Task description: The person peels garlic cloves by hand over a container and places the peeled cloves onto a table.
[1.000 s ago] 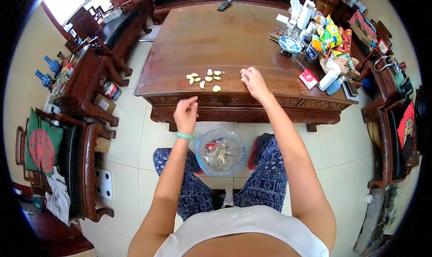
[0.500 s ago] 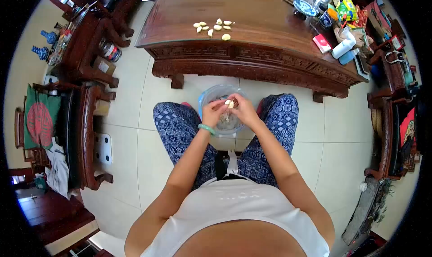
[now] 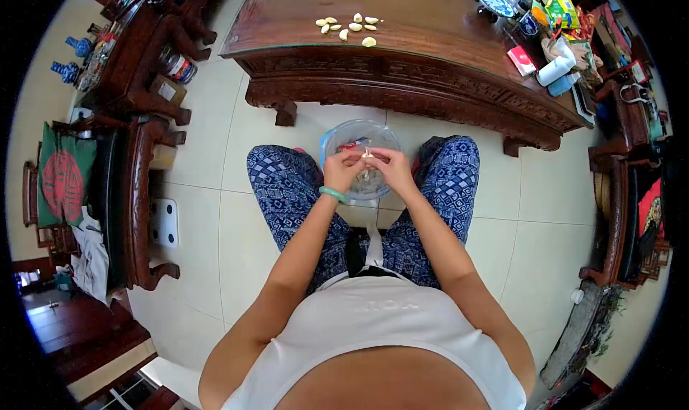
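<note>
The left hand (image 3: 340, 170) and right hand (image 3: 393, 169) are pinching one clove (image 3: 367, 154), apparently steadying it from both sides; the bin (image 3: 390, 134) is sitting beneath, probably for catching scraps; more cloves (image 3: 355, 27) are lying near the table (image 3: 430, 22) edge, seemingly for easy reach.

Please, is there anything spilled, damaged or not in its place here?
Nothing looks spilled or damaged. The pale garlic cloves lie loose on the brown wooden table, and scraps sit inside the clear round plastic bin. Only the crumpled whitish cloth looks untidy, hanging off the dark wooden chair at the left.
</note>
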Action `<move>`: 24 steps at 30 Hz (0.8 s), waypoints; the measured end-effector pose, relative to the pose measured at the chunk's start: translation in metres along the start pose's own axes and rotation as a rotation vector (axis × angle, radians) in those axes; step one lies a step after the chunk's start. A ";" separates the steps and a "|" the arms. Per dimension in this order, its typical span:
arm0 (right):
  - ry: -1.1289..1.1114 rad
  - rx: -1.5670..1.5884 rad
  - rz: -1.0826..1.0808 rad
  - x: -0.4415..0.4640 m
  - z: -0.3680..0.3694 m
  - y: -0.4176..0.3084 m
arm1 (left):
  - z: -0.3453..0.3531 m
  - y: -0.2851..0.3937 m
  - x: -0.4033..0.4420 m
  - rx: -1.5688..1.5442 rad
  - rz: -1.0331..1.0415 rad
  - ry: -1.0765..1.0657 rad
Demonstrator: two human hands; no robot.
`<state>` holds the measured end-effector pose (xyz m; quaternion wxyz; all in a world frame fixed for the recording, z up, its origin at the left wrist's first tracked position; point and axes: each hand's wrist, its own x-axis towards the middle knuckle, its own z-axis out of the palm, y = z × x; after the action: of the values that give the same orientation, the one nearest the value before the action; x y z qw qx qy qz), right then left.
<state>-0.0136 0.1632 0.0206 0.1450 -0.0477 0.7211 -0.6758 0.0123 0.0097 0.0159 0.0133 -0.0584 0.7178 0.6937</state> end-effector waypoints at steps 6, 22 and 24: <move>0.025 -0.033 -0.049 -0.004 0.007 -0.010 | 0.006 0.015 -0.003 0.158 0.044 0.165; 0.007 0.011 -0.110 0.005 0.003 0.014 | 0.007 -0.001 0.009 -0.631 -0.516 0.102; 0.002 0.039 -0.139 0.004 0.003 0.009 | 0.007 0.002 0.012 -0.436 -0.513 0.008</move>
<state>-0.0152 0.1602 0.0109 0.0980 -0.0942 0.7028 -0.6983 0.0001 0.0161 0.0164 0.1721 -0.2414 0.5144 0.8047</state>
